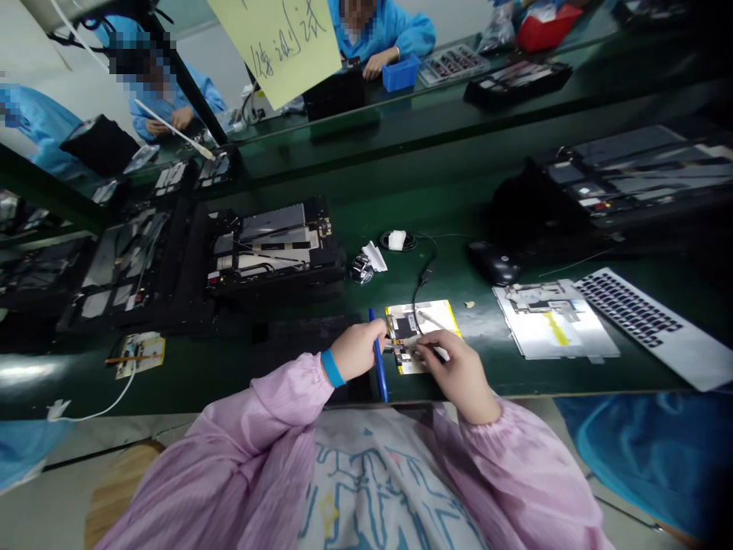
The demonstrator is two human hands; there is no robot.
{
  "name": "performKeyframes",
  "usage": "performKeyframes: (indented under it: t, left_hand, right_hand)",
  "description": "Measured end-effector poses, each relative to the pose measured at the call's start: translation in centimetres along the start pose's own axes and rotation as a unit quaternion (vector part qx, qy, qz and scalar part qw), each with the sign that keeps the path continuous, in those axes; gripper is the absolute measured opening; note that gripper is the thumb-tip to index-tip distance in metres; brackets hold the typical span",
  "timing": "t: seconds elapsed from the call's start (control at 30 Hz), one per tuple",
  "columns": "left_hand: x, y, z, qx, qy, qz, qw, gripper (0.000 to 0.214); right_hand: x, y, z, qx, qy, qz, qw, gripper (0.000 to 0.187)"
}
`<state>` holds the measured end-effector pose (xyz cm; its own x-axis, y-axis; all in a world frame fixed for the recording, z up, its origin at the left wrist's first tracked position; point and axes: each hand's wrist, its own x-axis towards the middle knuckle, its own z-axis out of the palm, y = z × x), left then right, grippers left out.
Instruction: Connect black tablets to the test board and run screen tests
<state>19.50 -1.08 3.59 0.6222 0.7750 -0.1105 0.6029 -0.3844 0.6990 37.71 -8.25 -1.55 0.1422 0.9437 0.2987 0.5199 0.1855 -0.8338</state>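
My left hand [360,350], with a blue wristband, is closed around a slim blue stick-like tool [380,373], perhaps a pen. The tool stands at the left edge of a flat electronic assembly [440,312] with yellow edges and a dark circuit section. My right hand [458,370] pinches at the middle of this assembly, its fingertips on or just above the small parts. A thin black cable [417,298] runs down to those fingertips. Whether they hold its end is too small to tell.
Left stand black trays with device parts [275,244]. A coiled cable [397,241], black mouse [497,263], silver panel [558,328] and keyboard-like strip [647,325] lie beyond and right. A yellow note [280,46] hangs ahead; co-workers in blue sit across the bench.
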Motion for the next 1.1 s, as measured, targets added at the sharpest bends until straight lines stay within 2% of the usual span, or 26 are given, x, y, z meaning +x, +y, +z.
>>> performKeyframes:
  t: [0.13, 0.23, 0.53, 0.73, 0.97, 1.1]
  left_hand:
    - [-0.3, -0.9, 0.7, 0.040, 0.025, 0.005, 0.999, 0.022]
    - [-0.4, -1.2, 0.8, 0.048, 0.032, 0.006, 0.998, 0.023]
    - [-0.2, -1.4, 1.4, 0.064, 0.032, -0.005, 0.997, 0.019]
    - [-0.1, -1.1, 1.6, 0.089, 0.021, -0.014, 0.996, 0.018]
    - [0.0, -1.2, 1.7, 0.088, 0.016, -0.015, 0.996, 0.017]
    - [0.0, -1.2, 1.6, 0.090, 0.015, -0.014, 0.996, 0.017]
  right_hand:
    - [-0.8, 0.3, 0.9, -0.085, -0.006, -0.112, 0.990, 0.012]
    - [-1.2, 0.5, 1.5, -0.113, 0.012, -0.141, 0.984, 0.016]
    - [-1.5, 0.7, 1.8, -0.118, 0.014, -0.143, 0.983, 0.021]
    - [-1.9, 0.9, 1.9, -0.160, -0.010, -0.152, 0.975, 0.024]
    - [-2.2, 0.1, 2.3, -0.256, -0.036, -0.152, 0.954, 0.030]
    - [-2.6, -1.0, 2.8, -0.333, -0.083, -0.132, 0.930, 0.036]
